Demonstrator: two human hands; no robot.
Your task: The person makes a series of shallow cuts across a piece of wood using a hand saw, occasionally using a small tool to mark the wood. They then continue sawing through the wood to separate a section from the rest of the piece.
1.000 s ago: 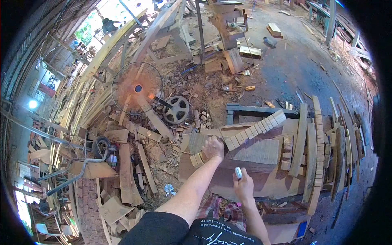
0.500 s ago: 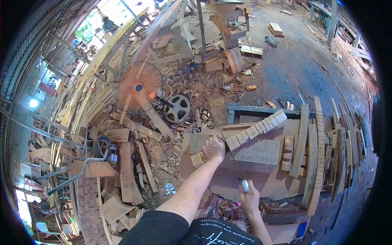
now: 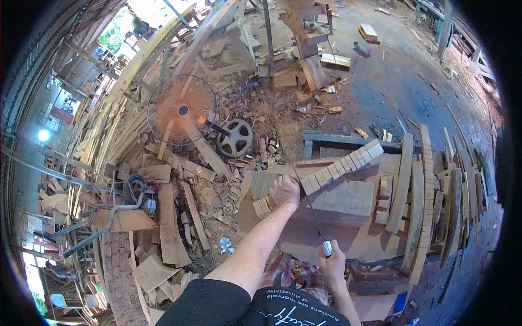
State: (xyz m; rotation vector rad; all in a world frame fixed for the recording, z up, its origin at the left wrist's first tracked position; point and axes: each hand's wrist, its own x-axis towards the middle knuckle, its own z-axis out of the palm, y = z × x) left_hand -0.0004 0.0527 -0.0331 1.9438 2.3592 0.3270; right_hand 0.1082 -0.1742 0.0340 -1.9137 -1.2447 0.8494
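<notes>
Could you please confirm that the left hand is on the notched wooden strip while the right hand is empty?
Not quite: the right hand is not empty. The head view shows it gripping a pale handle. The left hand is indeed on the notched wooden strip.

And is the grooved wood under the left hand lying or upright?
Lying: the grooved wood stretches across the block, left hand on it.
</notes>
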